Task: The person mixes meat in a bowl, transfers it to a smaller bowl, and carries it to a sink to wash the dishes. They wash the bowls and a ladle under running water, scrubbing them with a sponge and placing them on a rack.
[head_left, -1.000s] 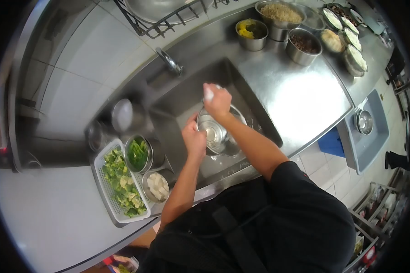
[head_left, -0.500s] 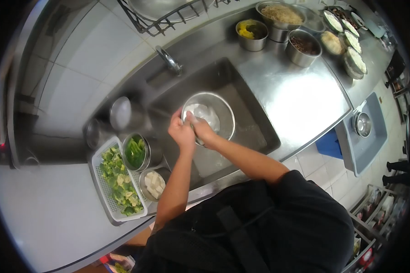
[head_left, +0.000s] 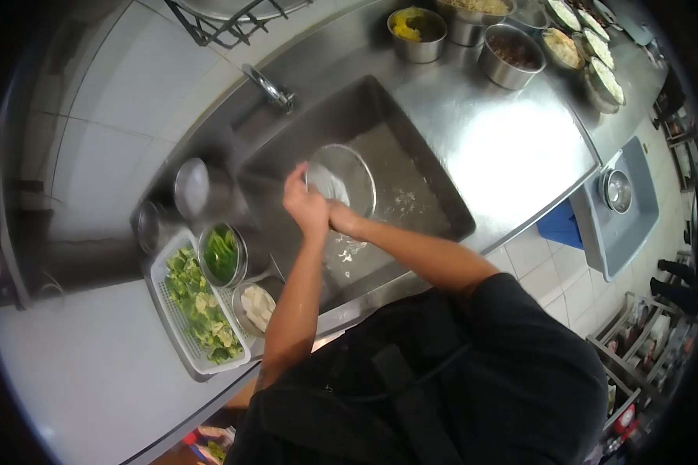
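A round metal bowl [head_left: 362, 180] is held tilted over the sink [head_left: 434, 194], with something whitish inside that I cannot make out clearly. My left hand [head_left: 306, 208] grips the bowl's left rim, fingers wrapped round its edge. Against the near side of the rim, close to the left hand, is my right hand [head_left: 347, 220], closed on the edge with its fingertips partly hidden. White bits [head_left: 347, 254] lie on the sink floor below the bowl, and more white streaks show to its right.
Left of the sink stand a white basket of broccoli [head_left: 198, 310], a pot of green vegetables [head_left: 222, 256] and a bowl of white pieces [head_left: 257, 306]. A faucet [head_left: 271, 89] rises behind. Pots of food [head_left: 512, 58] line the back right counter.
The bowl has tipped and shifted slightly left in view. My right hand has moved from inside the bowl to its near rim. White bits now show on the sink floor.
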{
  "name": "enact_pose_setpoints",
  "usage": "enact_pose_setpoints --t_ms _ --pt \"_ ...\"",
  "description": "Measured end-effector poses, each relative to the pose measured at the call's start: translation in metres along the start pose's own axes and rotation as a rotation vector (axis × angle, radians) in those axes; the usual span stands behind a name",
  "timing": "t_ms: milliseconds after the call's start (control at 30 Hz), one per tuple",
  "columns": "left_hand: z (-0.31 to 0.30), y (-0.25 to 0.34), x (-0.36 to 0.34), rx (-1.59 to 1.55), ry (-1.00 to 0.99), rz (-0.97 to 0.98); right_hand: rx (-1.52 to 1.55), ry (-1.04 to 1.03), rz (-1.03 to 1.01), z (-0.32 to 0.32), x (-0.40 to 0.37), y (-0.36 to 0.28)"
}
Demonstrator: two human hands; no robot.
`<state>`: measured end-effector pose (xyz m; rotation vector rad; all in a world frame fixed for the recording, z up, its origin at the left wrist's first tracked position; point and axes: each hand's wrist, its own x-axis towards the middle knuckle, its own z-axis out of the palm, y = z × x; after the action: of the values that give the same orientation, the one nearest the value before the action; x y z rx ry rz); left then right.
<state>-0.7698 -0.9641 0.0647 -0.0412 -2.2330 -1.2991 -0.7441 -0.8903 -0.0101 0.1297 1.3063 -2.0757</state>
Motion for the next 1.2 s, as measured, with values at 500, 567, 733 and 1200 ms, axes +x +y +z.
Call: enact_pose_setpoints --t_ms 500,567,733,1200 --pt "0.003 -0.002 0.015 -0.024 -0.144 -0.145 -1.151 0.11 -0.325 -0.039 -0.01 -0.002" --pt "0.004 -0.015 0.012 0.009 -0.215 -0.061 -1.524 -0.011 -0.446 -0.076 -0.009 -0.03" --pt "0.016 -0.022 0.012 -0.002 -0.225 0.068 -1.726 0.031 -0.317 -0.044 -0.011 -0.016" --pt "0.005 -0.004 0.028 0.382 -0.03 0.003 -1.283 0.12 -0.475 -0.021 -0.047 -0.043"
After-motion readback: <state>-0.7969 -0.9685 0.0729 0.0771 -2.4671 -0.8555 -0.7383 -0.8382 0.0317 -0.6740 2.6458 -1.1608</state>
